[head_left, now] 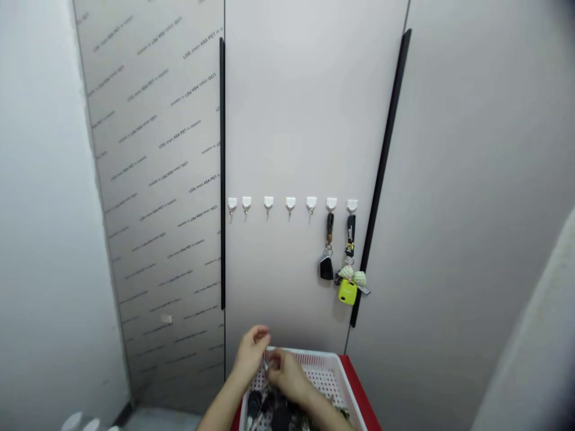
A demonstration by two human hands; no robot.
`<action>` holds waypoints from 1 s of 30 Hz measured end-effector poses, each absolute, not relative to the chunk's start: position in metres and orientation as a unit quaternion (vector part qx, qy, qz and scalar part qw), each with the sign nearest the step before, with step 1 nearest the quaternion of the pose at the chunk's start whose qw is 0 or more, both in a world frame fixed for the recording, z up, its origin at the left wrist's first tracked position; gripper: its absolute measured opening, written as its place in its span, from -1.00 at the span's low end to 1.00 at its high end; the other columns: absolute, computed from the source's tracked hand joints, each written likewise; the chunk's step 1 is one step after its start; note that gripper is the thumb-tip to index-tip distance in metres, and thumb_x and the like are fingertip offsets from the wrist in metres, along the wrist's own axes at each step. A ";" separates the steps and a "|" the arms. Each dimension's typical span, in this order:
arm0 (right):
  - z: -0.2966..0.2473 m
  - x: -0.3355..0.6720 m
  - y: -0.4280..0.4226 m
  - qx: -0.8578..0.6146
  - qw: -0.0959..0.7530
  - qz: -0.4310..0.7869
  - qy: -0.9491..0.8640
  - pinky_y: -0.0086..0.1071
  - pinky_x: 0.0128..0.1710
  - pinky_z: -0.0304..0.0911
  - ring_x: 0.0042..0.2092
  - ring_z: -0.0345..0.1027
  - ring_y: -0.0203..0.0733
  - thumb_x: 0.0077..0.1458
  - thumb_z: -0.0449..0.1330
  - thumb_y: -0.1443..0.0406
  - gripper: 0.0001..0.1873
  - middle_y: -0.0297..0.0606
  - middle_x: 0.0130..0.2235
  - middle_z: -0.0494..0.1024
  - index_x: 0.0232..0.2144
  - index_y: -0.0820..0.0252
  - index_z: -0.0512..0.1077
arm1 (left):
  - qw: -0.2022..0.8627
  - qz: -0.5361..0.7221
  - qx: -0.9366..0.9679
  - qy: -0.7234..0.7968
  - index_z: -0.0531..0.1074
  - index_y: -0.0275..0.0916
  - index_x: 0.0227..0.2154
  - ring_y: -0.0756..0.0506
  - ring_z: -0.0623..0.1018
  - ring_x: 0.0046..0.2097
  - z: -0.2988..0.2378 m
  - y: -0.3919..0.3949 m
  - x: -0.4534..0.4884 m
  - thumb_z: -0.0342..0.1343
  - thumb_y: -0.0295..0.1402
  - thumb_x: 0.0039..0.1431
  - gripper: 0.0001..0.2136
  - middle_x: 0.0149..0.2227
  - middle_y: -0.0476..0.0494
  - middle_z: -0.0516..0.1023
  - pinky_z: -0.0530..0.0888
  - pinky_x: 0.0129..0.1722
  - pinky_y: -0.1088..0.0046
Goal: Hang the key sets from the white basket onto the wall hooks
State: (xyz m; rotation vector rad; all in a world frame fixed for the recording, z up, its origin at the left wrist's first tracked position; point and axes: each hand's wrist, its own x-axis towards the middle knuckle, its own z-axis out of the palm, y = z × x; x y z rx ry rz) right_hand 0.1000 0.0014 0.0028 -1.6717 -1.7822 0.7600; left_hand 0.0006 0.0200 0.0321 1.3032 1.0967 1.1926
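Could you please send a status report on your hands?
Left hand, right hand close together at white basket. Small shiny item between them, blurred. Keychains fill two rightmost hooks.

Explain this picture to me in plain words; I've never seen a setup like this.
There is no machine here, just a person's bare left hand and right hand, seen by a camera worn on the head, looking forward and down. The hands meet over a white basket holding a jumble of mostly dark items. A small shiny thing shows between them, apparently held; it is too small to name. Ahead, seven white hooks line a pale panel. The two rightmost carry a black fob and a yellow-green tag on straps.
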 end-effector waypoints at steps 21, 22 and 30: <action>0.089 0.150 0.001 -0.489 0.546 0.294 -0.614 -0.49 -0.54 0.13 -0.58 0.16 -0.42 -0.31 0.08 0.27 -0.85 -0.41 -0.63 0.29 -0.61 0.25 0.22 | 0.477 0.464 0.662 0.345 0.31 -0.34 -0.46 0.06 0.32 -0.49 0.050 0.021 0.037 -0.07 -0.48 -0.20 -0.84 -0.54 -0.03 0.36 0.26 -0.46 0.58; 0.095 0.151 0.002 -0.487 0.549 0.309 -0.605 -0.49 -0.55 0.12 -0.60 0.16 -0.42 -0.31 0.08 0.27 -0.85 -0.42 -0.65 0.28 -0.62 0.26 0.22 | 0.459 0.470 0.674 0.339 0.33 -0.33 -0.46 0.06 0.32 -0.47 0.054 0.021 0.038 -0.07 -0.47 -0.19 -0.84 -0.52 -0.04 0.37 0.25 -0.44 0.58; 0.165 0.167 0.025 -0.446 0.618 0.312 -0.568 -0.50 -0.58 0.12 -0.62 0.15 -0.45 -0.36 0.13 0.27 -0.77 -0.42 -0.65 0.30 -0.53 0.29 0.27 | 0.401 0.521 0.688 0.306 0.33 -0.37 -0.63 0.12 0.22 -0.60 0.128 0.044 0.064 -0.12 -0.34 -0.13 -0.79 -0.67 0.01 0.26 0.16 -0.60 0.64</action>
